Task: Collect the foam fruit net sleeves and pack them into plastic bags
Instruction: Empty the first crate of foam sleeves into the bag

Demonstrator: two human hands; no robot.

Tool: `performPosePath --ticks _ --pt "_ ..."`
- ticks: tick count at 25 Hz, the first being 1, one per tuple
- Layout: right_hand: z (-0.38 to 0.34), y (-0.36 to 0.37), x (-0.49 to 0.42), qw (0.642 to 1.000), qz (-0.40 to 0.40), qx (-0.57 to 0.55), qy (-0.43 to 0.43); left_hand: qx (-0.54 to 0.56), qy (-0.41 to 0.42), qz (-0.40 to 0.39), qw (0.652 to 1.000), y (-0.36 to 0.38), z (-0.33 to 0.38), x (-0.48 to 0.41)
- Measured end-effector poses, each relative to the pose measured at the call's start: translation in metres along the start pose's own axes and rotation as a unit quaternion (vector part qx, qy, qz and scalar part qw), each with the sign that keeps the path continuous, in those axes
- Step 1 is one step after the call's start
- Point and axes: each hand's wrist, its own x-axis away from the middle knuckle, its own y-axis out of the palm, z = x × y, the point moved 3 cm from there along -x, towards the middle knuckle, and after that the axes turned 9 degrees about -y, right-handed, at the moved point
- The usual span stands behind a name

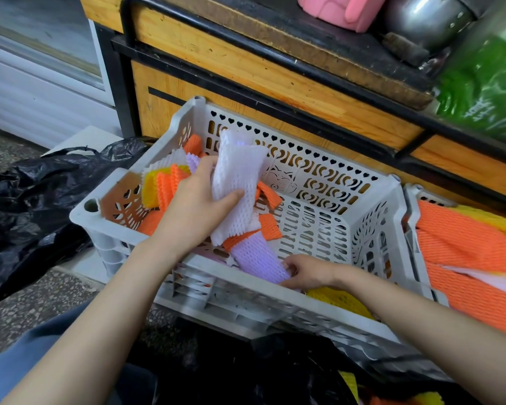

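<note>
- Head camera looks down on a person's two bare arms reaching into a grey plastic crate (392, 188) that sits on the floor against a wooden stand (246, 68).
- Left hand (196, 209) is raised over the crate. Its grip is closed, thumb and fingers wrapped round a bunch of white foam net sleeves (237, 182) that stand up out of the fist.
- Right hand (310, 271) is low at the crate's near wall. Its grip is curled round the near end of a lavender sleeve (254, 258), which slants up toward the white bunch.
- Loose sleeves (167, 182) in orange, yellow, lavender and white are heaped in the crate's far left corner, and more orange pieces lie beneath the left hand.
- A yellow sleeve (336, 298) shows just under the right wrist; whether it lies inside the crate cannot be told.
- A second crate (410, 200) touches the first on the right, holding flattened orange sleeves (465, 252) with a white one (485, 280) among them.
- One black plastic bag (35, 206) lies crumpled on the floor left of the crate; another black bag (246, 372) sits in front of it, near the person's knees.
- On the stand's top sit a pink container (333, 7), a metal pot (421, 19) and a green plastic bag (485, 83).
</note>
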Motion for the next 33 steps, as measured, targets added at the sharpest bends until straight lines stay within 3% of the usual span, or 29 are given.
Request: performPosePath --ticks 2,5,9,13,18,23,29,33 --pt "-0.005 -0.001 0.009 0.999 0.015 -0.04 0.014 -0.011 0.011 -0.015 1.0 0.0 0.001 0.002" --pt "-0.015 -0.02 0.026 0.992 0.12 0.043 0.005 -0.03 0.03 -0.06 0.997 0.003 0.002 0.004" --pt "-0.025 -0.06 0.065 0.943 0.332 0.001 0.011 -0.086 0.037 -0.088 0.992 0.011 0.001 0.004" --pt "-0.048 -0.072 0.111 0.89 0.445 -0.079 -0.068 -0.096 0.0 -0.05 0.994 0.011 0.005 0.004" --pt "-0.077 -0.049 0.158 0.87 0.471 -0.034 -0.139 0.017 0.042 0.01 0.999 0.029 0.044 0.041" --pt "-0.079 -0.035 0.206 0.839 0.515 -0.036 -0.173 0.121 0.089 -0.102 0.983 0.062 0.109 0.09" --pt "-0.044 0.004 0.274 0.837 0.472 -0.047 -0.273 0.124 0.136 -0.168 0.968 0.101 0.165 0.139" --pt "0.0 0.027 0.314 0.818 0.517 -0.047 -0.247 0.091 0.156 -0.141 0.973 0.131 0.181 0.163"
